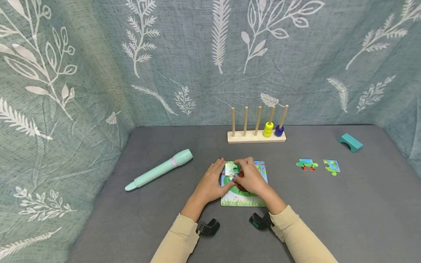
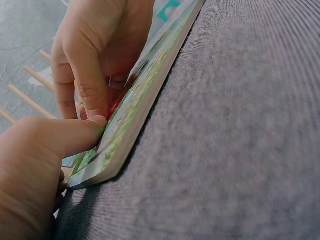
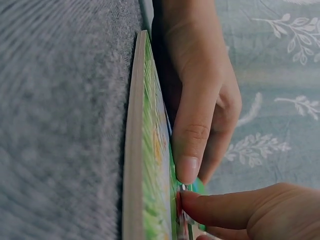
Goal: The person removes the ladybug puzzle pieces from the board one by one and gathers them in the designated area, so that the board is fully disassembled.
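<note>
A square puzzle board (image 1: 243, 201) with a ladybug picture lies on the grey table. My left hand (image 1: 210, 184) rests along its left edge, fingers extended, thumb reaching over the picture. In the left wrist view, the left thumb (image 2: 80, 135) is at the board's surface, close by the right hand's thumb. My right hand (image 1: 252, 178) is over the upper part of the board, its thumb and fingers pinching a puzzle piece (image 1: 235, 170) beside a pale bare patch. Most of that piece is hidden under the right hand's fingers.
Two loose puzzle pieces, one with red (image 1: 307, 164) and one blue-green (image 1: 332, 166), lie to the right. A teal arch block (image 1: 350, 142) sits farther back. Behind the board stands a wooden peg rack (image 1: 243, 139) with yellow and blue rings. A mint wand-shaped object (image 1: 158, 170) lies left.
</note>
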Tool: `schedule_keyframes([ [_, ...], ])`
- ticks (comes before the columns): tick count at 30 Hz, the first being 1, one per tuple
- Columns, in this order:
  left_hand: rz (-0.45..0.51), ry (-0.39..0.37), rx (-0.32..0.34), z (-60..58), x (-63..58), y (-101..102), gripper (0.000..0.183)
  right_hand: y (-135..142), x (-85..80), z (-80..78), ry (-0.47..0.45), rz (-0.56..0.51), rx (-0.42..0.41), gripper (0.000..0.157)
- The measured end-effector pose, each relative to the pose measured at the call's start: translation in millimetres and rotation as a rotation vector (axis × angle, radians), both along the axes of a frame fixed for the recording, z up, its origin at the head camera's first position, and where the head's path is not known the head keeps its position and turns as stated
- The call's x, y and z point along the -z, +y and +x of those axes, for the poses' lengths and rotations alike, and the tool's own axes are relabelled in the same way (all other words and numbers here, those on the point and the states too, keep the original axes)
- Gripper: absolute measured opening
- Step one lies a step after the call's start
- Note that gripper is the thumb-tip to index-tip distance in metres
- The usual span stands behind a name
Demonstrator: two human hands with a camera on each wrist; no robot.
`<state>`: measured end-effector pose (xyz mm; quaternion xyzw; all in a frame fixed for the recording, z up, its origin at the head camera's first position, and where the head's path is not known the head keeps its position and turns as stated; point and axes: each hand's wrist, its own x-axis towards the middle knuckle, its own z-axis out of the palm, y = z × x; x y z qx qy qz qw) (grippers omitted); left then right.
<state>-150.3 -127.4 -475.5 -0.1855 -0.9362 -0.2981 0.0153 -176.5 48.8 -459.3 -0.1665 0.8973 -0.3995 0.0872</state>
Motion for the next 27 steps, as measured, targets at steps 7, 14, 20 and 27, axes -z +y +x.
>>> schedule_keyframes([
  [7, -0.013, 0.014, 0.005, -0.6, 0.8, -1, 0.078, 1, 3.6, 1.1, 0.119, -0.031, -0.008, 0.044],
  [14, -0.013, 0.033, 0.012, 0.0, 1.6, -1, 0.076, 1, 5.0, 2.6, 0.186, -0.024, -0.001, 0.038],
  [20, -0.028, 0.028, 0.011, -0.9, 3.0, -1, 0.075, 6, 1.2, 3.8, 0.214, 0.011, -0.006, 0.039],
  [27, -0.022, 0.039, 0.018, -1.7, 2.0, -2, 0.074, 17, -13.6, 3.0, 0.203, 0.009, -0.023, 0.041],
])
